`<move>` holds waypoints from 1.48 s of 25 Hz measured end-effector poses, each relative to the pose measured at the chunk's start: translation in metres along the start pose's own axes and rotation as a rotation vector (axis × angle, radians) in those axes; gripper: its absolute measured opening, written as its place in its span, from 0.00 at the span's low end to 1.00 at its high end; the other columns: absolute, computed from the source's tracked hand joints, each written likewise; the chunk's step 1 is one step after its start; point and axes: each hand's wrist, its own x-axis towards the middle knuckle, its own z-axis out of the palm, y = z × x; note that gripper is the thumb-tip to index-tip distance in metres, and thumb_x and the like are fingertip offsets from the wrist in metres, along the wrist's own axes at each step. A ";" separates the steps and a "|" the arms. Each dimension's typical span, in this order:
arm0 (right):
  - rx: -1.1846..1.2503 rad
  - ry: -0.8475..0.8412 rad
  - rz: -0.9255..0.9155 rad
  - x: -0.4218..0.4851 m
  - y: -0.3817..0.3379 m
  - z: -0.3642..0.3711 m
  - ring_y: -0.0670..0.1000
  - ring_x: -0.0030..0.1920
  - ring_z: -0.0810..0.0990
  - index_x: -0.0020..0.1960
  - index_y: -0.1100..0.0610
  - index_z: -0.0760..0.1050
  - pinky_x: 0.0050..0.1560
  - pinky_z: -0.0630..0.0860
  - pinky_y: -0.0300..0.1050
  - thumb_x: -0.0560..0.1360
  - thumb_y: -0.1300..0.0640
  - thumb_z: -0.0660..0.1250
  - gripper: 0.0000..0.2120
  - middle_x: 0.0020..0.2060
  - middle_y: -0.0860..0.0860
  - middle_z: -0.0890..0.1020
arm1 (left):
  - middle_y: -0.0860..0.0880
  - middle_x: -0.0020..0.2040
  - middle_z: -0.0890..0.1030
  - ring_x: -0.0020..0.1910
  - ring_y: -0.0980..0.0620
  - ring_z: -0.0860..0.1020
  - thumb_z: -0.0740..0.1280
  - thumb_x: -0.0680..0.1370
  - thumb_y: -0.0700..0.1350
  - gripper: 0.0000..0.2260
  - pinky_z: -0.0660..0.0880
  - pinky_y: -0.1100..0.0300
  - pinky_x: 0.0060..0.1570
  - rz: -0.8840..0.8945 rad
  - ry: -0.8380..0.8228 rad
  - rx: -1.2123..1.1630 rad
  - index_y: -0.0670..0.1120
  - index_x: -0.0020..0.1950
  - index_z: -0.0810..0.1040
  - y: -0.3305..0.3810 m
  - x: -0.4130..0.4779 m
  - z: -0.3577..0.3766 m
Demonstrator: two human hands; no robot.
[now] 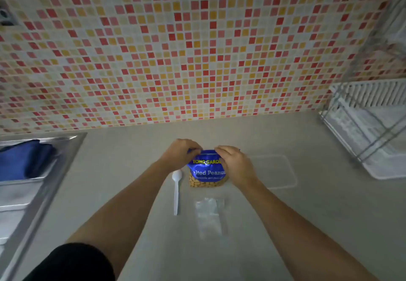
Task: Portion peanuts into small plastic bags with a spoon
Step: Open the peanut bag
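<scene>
A blue packet of salted peanuts [207, 171] stands on the grey counter, with nuts showing through its clear lower window. My left hand [180, 154] pinches the packet's top left corner and my right hand [235, 164] grips its top right edge. A white plastic spoon [176, 189] lies on the counter just left of the packet, bowl pointing away from me. Small clear plastic bags [209, 216] lie flat in front of the packet, nearer to me.
A clear plastic lid or container [279, 171] lies right of the packet. A white dish rack [369, 127] stands at the far right. A steel sink [33, 182] with a blue cloth [24, 160] is at the left. A mosaic-tiled wall [197, 50] rises behind the counter.
</scene>
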 end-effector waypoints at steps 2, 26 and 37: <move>0.005 0.032 -0.010 0.001 0.001 0.001 0.51 0.43 0.84 0.49 0.58 0.81 0.40 0.79 0.39 0.54 0.67 0.78 0.24 0.44 0.51 0.85 | 0.44 0.50 0.84 0.48 0.47 0.79 0.64 0.77 0.40 0.09 0.68 0.65 0.48 -0.007 0.023 -0.070 0.42 0.52 0.82 -0.005 0.003 0.000; 0.120 -0.091 -0.093 0.024 0.020 -0.003 0.54 0.31 0.78 0.37 0.56 0.81 0.37 0.70 0.40 0.66 0.59 0.68 0.03 0.30 0.51 0.80 | 0.53 0.43 0.81 0.43 0.58 0.77 0.66 0.75 0.45 0.06 0.72 0.67 0.43 -0.133 -0.438 -0.241 0.45 0.48 0.82 -0.007 0.049 -0.020; 0.293 -0.225 -0.061 0.023 0.008 -0.020 0.57 0.35 0.79 0.39 0.58 0.80 0.40 0.69 0.40 0.69 0.58 0.63 0.08 0.34 0.54 0.82 | 0.44 0.47 0.82 0.45 0.50 0.75 0.62 0.77 0.43 0.08 0.68 0.60 0.45 0.084 -0.281 0.217 0.42 0.48 0.79 0.001 0.052 -0.022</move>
